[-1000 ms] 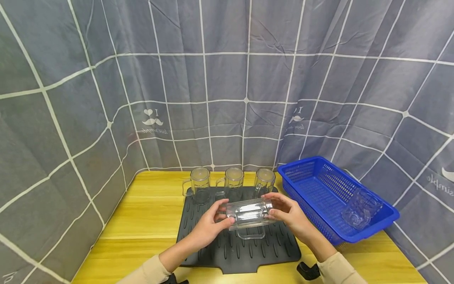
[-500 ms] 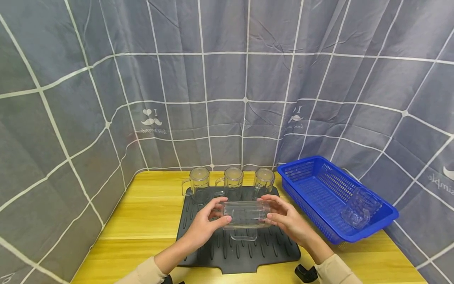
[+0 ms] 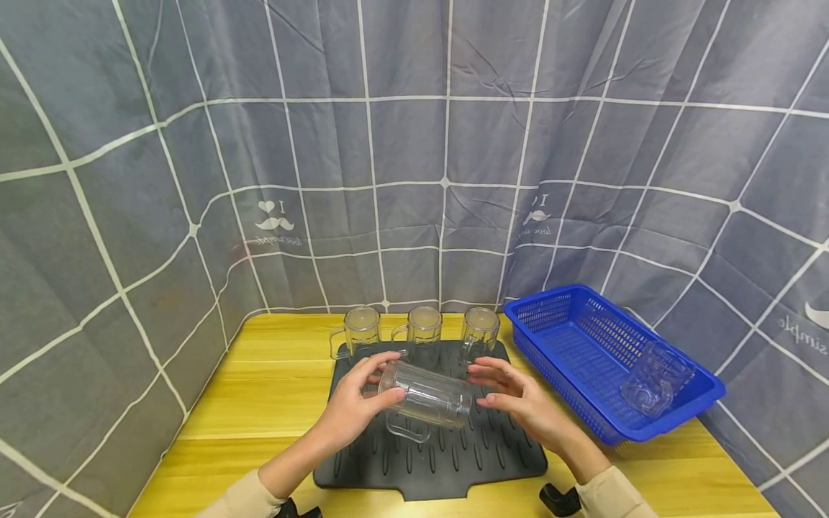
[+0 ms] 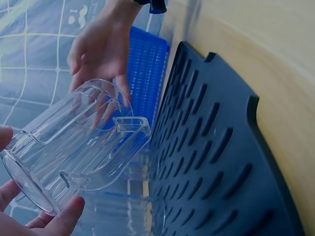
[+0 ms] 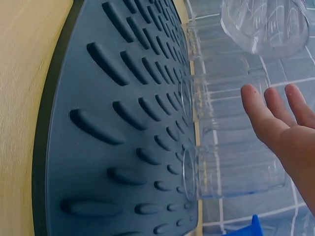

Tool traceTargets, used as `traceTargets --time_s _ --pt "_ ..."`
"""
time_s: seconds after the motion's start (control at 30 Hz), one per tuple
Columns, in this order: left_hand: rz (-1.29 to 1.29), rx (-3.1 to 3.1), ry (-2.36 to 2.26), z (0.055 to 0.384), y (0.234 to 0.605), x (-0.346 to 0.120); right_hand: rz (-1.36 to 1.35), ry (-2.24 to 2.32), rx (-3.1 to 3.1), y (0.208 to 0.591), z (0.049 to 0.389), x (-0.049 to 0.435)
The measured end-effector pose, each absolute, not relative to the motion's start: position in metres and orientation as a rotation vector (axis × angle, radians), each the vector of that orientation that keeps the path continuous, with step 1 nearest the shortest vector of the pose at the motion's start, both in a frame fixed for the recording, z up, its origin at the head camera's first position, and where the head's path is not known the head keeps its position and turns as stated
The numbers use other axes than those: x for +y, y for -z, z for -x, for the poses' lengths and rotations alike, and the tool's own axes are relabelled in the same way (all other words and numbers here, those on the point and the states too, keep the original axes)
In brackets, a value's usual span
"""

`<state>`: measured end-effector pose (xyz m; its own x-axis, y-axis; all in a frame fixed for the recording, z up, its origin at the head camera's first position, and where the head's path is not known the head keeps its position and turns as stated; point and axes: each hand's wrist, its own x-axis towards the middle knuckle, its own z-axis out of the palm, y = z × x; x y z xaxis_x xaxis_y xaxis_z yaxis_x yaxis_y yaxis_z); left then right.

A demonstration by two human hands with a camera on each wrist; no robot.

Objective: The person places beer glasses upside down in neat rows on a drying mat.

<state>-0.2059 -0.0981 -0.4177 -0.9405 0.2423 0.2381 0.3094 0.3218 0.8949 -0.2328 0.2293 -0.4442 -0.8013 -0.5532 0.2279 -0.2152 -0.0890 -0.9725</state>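
Observation:
A clear glass mug (image 3: 427, 396) is held on its side above a black ribbed drying mat (image 3: 440, 478). My left hand (image 3: 350, 401) grips it around its base end, and the mug's handle hangs downward. In the left wrist view, thumb and fingertips of the left hand (image 4: 54, 223) press around the thick base, while the rim points toward the right hand (image 4: 101, 54). My right hand (image 3: 523, 406) is beside the rim end, fingers loosely spread and holding nothing. The right wrist view shows a gap between its fingertips and the mug (image 5: 266, 24).
Three glass mugs stand upside down in a row at the mat's far edge: left (image 3: 361, 327), middle (image 3: 424, 327) and right (image 3: 481, 329). A blue perforated basket (image 3: 550, 367) on the right contains patterned glassware (image 3: 654, 385). A grey checked curtain (image 3: 408, 144) surrounds the yellow wooden table (image 3: 252, 388).
The mug has moved left with my left hand and tilted, its rim end now lower. My right hand, earlier holding that end, has let go.

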Motion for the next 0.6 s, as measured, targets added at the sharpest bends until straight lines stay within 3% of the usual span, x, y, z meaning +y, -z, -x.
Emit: traceTargets --time_s 0.6 --pt "0.5 -2.505 1.472 0.207 0.394 -0.137 0.772 1.792 2.19 0.44 0.234 0.237"
